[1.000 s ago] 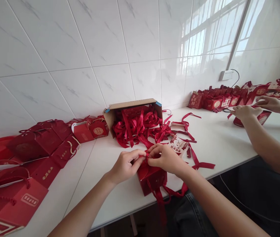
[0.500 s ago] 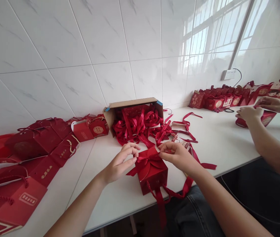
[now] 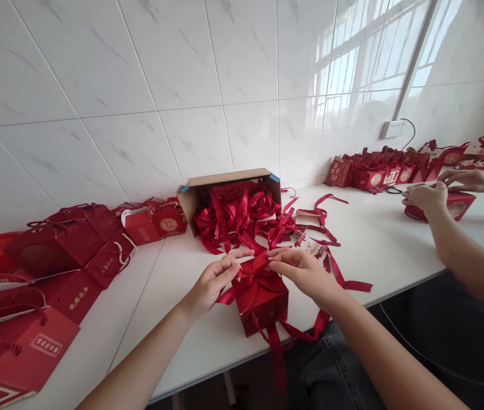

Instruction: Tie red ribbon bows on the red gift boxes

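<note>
A small red gift box point(image 3: 263, 304) with overlapping petal-like flaps on top stands near the table's front edge. On its top lies a red satin ribbon point(image 3: 250, 271) formed into a bow. My left hand point(image 3: 218, 279) pinches the bow's left side between thumb and forefinger, its other fingers reaching over the top. At the right side, my right hand point(image 3: 299, 270) pinches the ribbon, and its fingertips partly cover it. A twisted red cord and a ribbon tail point(image 3: 277, 359) hang down the box's front, over the table edge.
Behind the box, a cardboard carton point(image 3: 188, 208) lies on its side, spilling red ribbons point(image 3: 242, 216). Red boxes point(image 3: 54, 245) crowd the left; more boxes point(image 3: 372, 171) line the wall at right. A co-worker's hands point(image 3: 432, 196) hold another red box point(image 3: 459, 206).
Both hands have shifted slightly upward and closer together over the bow. The left fingers now stretch further across the box top. The box stays in place.
</note>
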A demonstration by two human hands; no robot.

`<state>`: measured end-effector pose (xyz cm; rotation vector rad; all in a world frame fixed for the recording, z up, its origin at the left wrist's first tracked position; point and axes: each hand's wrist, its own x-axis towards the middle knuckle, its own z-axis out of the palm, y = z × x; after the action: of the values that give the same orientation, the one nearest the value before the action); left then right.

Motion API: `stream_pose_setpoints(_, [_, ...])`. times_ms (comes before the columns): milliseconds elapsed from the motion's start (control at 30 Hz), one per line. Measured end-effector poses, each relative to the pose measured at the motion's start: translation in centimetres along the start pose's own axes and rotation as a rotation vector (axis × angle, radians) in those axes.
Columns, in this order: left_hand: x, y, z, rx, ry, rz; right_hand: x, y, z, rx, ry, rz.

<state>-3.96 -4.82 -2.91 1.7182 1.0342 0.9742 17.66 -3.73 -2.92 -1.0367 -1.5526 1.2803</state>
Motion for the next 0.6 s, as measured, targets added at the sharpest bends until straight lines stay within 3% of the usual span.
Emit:
stream_pose_setpoints(133, [0.0, -0.1, -0.4, 0.138, 0.049, 0.030, -0.2, 0.0, -0.2, 0.082, -0.057, 0.029])
stream_pose_setpoints(367, [0.6, -0.8, -1.3, 0.345, 0.148, 0.101, -0.2, 0.5, 0.2, -0.075, -0.002, 0.080])
stream_pose_setpoints(600, [0.9, -1.0, -2.3, 0.607, 0.244, 0.230, -0.2, 0.6, 0.1, -0.115, -0.069, 0.051])
